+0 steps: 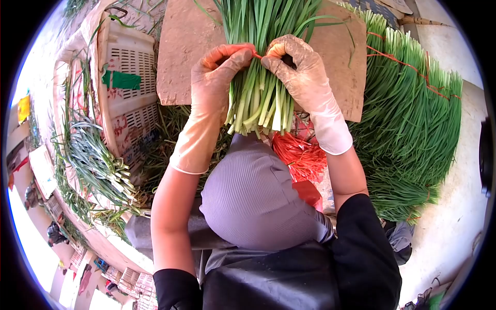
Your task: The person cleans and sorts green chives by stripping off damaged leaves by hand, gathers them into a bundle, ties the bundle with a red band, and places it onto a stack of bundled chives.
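Observation:
A bundle of garlic chives (261,98) lies on a brown board (181,46), leaves pointing away and pale cut ends towards me. A thin red tie (257,53) crosses the bundle above the stem ends. My left hand (219,67), in a stained pale glove, pinches the tie at the bundle's left side. On the other side my right hand (297,64), gloved too, has thumb and fingers closed at the bundle's edge, where the tie runs in. The exact grip of the right fingertips is partly hidden. A heap of loose red ties (299,157) sits below the board.
Tied bundles of chives (413,108) are stacked high on the right. At the left stands a white plastic crate (129,93) with green tape. Loose, wilted greens (98,155) lie beside it. My knee (253,196) is under the board's near edge.

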The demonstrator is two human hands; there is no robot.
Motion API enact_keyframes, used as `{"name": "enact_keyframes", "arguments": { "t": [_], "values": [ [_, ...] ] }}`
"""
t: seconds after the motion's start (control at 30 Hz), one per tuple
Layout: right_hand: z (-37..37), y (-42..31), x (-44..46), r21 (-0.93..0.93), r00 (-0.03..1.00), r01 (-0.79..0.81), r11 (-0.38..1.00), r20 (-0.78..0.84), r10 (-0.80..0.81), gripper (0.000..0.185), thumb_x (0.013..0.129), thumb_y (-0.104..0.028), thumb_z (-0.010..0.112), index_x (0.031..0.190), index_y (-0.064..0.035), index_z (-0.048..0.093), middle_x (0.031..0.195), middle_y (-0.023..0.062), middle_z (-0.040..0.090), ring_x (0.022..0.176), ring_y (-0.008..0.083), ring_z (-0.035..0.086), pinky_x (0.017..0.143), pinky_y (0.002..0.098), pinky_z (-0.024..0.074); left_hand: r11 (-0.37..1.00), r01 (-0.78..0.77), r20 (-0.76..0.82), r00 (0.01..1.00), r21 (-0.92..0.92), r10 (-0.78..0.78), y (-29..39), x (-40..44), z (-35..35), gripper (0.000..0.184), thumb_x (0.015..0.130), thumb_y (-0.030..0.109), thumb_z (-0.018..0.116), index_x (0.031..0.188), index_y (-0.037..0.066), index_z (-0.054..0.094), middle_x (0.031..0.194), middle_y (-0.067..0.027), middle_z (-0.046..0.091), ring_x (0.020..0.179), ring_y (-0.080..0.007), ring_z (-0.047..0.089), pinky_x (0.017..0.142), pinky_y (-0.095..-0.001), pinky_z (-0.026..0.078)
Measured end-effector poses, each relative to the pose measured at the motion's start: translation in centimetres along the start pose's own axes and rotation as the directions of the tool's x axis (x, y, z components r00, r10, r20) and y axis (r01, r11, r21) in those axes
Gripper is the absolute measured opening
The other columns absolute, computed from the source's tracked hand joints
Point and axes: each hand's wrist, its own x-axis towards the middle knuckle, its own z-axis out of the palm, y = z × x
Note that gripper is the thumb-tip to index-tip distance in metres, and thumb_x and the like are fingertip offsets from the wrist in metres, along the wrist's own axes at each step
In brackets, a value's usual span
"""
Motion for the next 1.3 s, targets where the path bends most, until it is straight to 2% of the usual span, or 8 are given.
{"name": "enact_keyframes", "arguments": {
  "t": [0.1, 0.17, 0.37, 0.43, 0.63, 0.73, 1.1, 1.3],
  "values": [
    [0.2, -0.3, -0.2, -0.064, 0.998, 0.033, 0.997, -0.045, -0.036, 0.018, 0.074, -0.011, 0.069, 0.086, -0.0033, 0.059, 0.075, 0.0045, 0.053, 0.067, 0.0152, 0.052, 0.063, 0.0273, 0.0427, 0.957, -0.030, -0.036, 0.998, 0.288, 0.042, 1.7, 0.6, 0.6, 0.004, 0.078, 0.009, 0.067, 0.078, 0.004, 0.066, 0.078, -0.0051, 0.065, 0.071, -0.0130, 0.061, 0.067, -0.0242, 0.048],
    [0.5, -1.3, -0.4, 0.156, 0.972, -0.195, 0.968, -0.102, 0.212, 0.020, 0.073, -0.010, 0.071, 0.090, -0.0055, 0.062, 0.075, 0.0008, 0.053, 0.065, 0.0100, 0.051, 0.061, 0.0241, 0.0422, 0.184, -0.560, 0.434, 0.776, 0.808, 0.457, 3.6, 1.1, 1.5, 0.007, 0.072, 0.012, 0.070, 0.074, 0.007, 0.065, 0.072, -0.0056, 0.061, 0.066, -0.0196, 0.060, 0.062, -0.0294, 0.047],
    [2.6, 0.8, -2.2, 0.679, 0.914, -0.020, 0.734, -0.285, 0.289, 0.009, 0.081, -0.008, 0.066, 0.084, 0.0002, 0.064, 0.078, -0.0007, 0.060, 0.071, 0.0050, 0.055, 0.065, 0.0183, 0.0446, -0.025, -0.619, 0.587, 0.730, 0.785, 0.349, 4.6, 0.8, 5.6, 0.012, 0.076, 0.015, 0.065, 0.078, 0.004, 0.066, 0.073, -0.0056, 0.062, 0.068, -0.0168, 0.059, 0.062, -0.0285, 0.045],
    [2.6, 1.5, -3.0, 0.768, 0.831, -0.127, 0.627, -0.263, 0.490, 0.007, 0.082, -0.008, 0.066, 0.082, -0.0016, 0.065, 0.075, 0.0012, 0.063, 0.070, 0.0062, 0.056, 0.066, 0.0199, 0.0456, 0.541, -0.460, 0.503, 0.861, 0.705, 0.076, 4.2, 1.4, 4.6, 0.014, 0.077, 0.016, 0.065, 0.079, 0.002, 0.068, 0.086, -0.0038, 0.065, 0.078, -0.0134, 0.060, 0.068, -0.0271, 0.045],
    [1.6, 3.3, -4.1, 0.879, 0.725, -0.040, 0.475, -0.302, 0.620, 0.007, 0.078, -0.010, 0.065, 0.078, -0.0036, 0.066, 0.070, 0.0035, 0.064, 0.061, 0.0123, 0.056, 0.060, 0.0297, 0.0451, 0.635, -0.126, -0.003, 0.980, 0.763, 0.197, -2.9, -0.5, 2.5, 0.098, 0.061, 0.028, 0.084, 0.132, -0.010, 0.028, 0.126, -0.0263, 0.046, 0.117, -0.0340, 0.046, 0.098, -0.0374, 0.037],
    [0.0, 3.0, -4.6, -0.046, 0.619, -0.190, 0.981, -0.781, 0.083, 0.009, 0.074, -0.008, 0.063, 0.071, 0.0000, 0.063, 0.063, 0.0103, 0.060, 0.059, 0.0190, 0.057, 0.058, 0.0331, 0.0433, 0.651, -0.269, 0.085, 0.950, 0.710, 0.300, -5.3, -0.2, 2.6, 0.103, 0.061, 0.030, 0.084, 0.134, -0.010, 0.022, 0.132, -0.0286, 0.038, 0.123, -0.0339, 0.040, 0.101, -0.0359, 0.032],
    [-4.7, 5.5, -0.8, 0.516, 0.637, -0.652, 0.555, -0.024, 0.770, 0.035, 0.078, -0.028, 0.059, 0.098, -0.0004, 0.062, 0.082, 0.0134, 0.065, 0.075, 0.0210, 0.060, 0.070, 0.0310, 0.0451, 0.827, 0.438, 0.196, 0.829, 0.351, -0.523, 0.8, 5.8, 3.3, 0.055, 0.077, 0.034, 0.071, 0.116, -0.002, 0.054, 0.104, -0.0104, 0.063, 0.092, -0.0162, 0.060, 0.083, -0.0280, 0.046],
    [-3.9, -1.2, 2.3, 0.224, 0.967, -0.189, 0.956, -0.126, 0.221, 0.024, 0.078, -0.024, 0.059, 0.085, -0.0001, 0.060, 0.085, 0.0119, 0.060, 0.079, 0.0180, 0.055, 0.070, 0.0254, 0.0409, 0.960, 0.126, 0.190, 0.966, 0.249, -0.176, 4.1, 3.1, 4.2, 0.040, 0.070, 0.020, 0.078, 0.101, 0.000, 0.063, 0.094, -0.0098, 0.066, 0.082, -0.0165, 0.064, 0.070, -0.0277, 0.053]
  ]
}}
